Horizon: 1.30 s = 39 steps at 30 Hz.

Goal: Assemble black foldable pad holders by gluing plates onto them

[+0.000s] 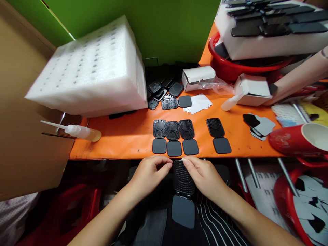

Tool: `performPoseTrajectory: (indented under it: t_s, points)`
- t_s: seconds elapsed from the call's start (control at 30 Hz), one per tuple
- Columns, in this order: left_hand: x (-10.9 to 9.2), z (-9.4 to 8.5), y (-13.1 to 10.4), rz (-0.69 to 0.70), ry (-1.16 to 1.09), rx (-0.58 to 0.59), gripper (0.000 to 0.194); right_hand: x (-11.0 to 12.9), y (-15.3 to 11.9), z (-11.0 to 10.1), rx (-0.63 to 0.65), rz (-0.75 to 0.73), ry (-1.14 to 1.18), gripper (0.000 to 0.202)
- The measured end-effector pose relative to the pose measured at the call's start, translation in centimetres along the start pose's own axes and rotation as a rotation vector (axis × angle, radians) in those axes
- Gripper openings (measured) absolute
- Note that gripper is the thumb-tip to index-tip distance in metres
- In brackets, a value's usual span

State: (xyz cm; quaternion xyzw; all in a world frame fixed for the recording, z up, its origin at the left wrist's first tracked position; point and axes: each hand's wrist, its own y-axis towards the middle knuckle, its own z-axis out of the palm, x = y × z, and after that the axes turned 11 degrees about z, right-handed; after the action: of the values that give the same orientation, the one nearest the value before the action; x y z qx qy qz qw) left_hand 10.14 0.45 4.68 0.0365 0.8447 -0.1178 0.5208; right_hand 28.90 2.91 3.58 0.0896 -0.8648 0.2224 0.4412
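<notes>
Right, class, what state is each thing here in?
Held piece: unfolded, pinched by right hand
Left hand: near its top corner, grip unclear
Three pieces: unfolded, in a row
Lone piece: unfolded, set apart
Papers: loosely stacked
Left bottle: part-filled, nozzle on
Mug: uncovered
White boxes: open or shut unclear

place: workshop | worktop [128, 136] | nozzle bottle [83, 132] | foam block [89, 68] | matching hinged plates [174, 148]
</notes>
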Motion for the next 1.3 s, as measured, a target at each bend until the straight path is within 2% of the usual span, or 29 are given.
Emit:
performPoseTrajectory:
  t_s: [0.27,0.43,0.6,0.7,0.83,0.9,1.03,1.17,1.3]
  points:
    - [-1.7,-0.3,0.7,0.182,0.408,0.117,0.02,0.7,-0.1,-0.1,-0.048,-0.026,-0.193,0.031]
    - [-1.8,-0.2,1.4,0.213,0.678,0.197,0.021,0.9,0.1,0.1,-0.059,-0.057,-0.291,0.032]
    - [-1.6,0.1,1.5,0.21,0.742,0.185,0.018,0.9,0.4,0.0,-0.036,-0.034,-0.242,0.033]
    - [-1.4,0.1,1.3,0.143,0.618,0.133,0.016,0.6,0.6,-0.1,0.001,-0.015,-0.126,0.032]
    - [-0.6,-0.1,1.1,0.009,0.297,0.023,0.018,-0.3,1.0,-0.1,0.045,0.02,0.024,0.034]
    - [-0.1,-0.1,0.9,-0.05,0.125,0.011,0.018,-0.6,1.1,-0.1,0.058,0.039,0.07,0.035]
    - [0.7,0.3,0.7,-0.166,-0.217,0.009,0.017,-0.9,1.1,0.1,0.073,0.048,0.108,0.034]
    - [1.0,1.2,0.6,-0.336,-0.548,-0.041,0.02,-0.7,1.0,0.2,0.076,0.046,0.121,0.033]
    - [0.8,1.8,0.4,-0.47,-0.749,-0.109,0.022,-0.6,0.7,0.3,0.07,0.048,0.1,0.034]
